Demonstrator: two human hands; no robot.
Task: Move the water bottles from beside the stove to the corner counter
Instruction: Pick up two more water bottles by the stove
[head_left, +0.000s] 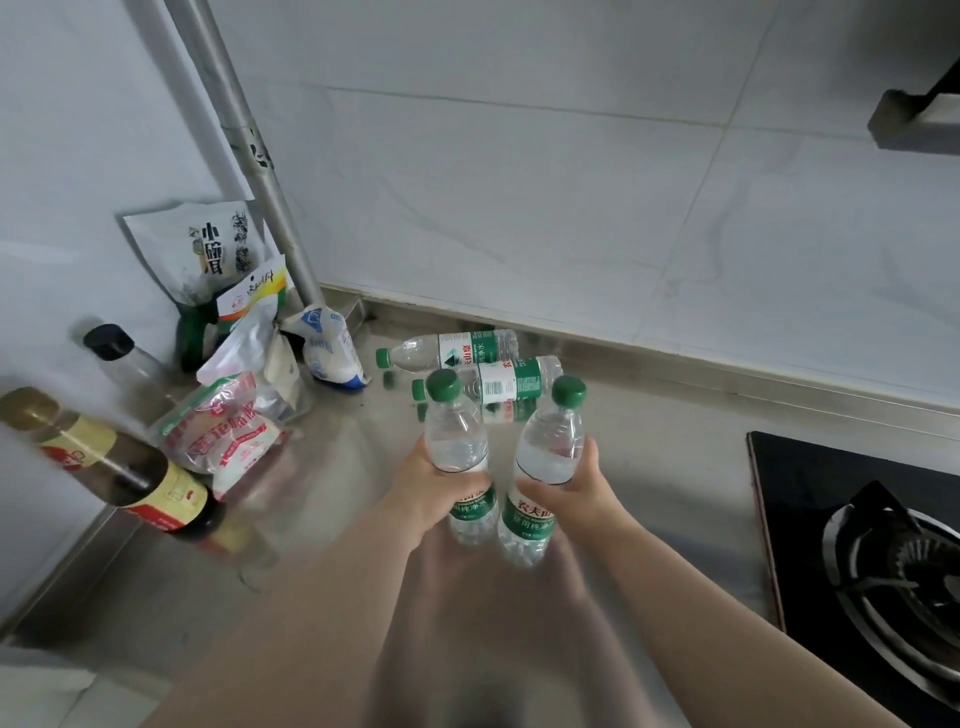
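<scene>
Your left hand (439, 486) grips the left water bottle (457, 434) round its middle, fingers curled over the top of the green label. Your right hand (569, 491) grips the right water bottle (550, 447) the same way. Both have their green caps up and lean apart at the top, bases just beside each other. Can't tell if the bases touch the steel counter (675, 499).

Just beyond your hands, two more water bottles lie on their sides, caps pointing to your left: the far bottle (460, 351) near the wall, the near bottle (517, 382) beside it.

The gas stove (857, 551) is well right of your right hand. Left of your left hand, in the corner: a red-printed bag (228, 436), a blue-and-white bag (332, 351), a soy sauce bottle (130, 478).
</scene>
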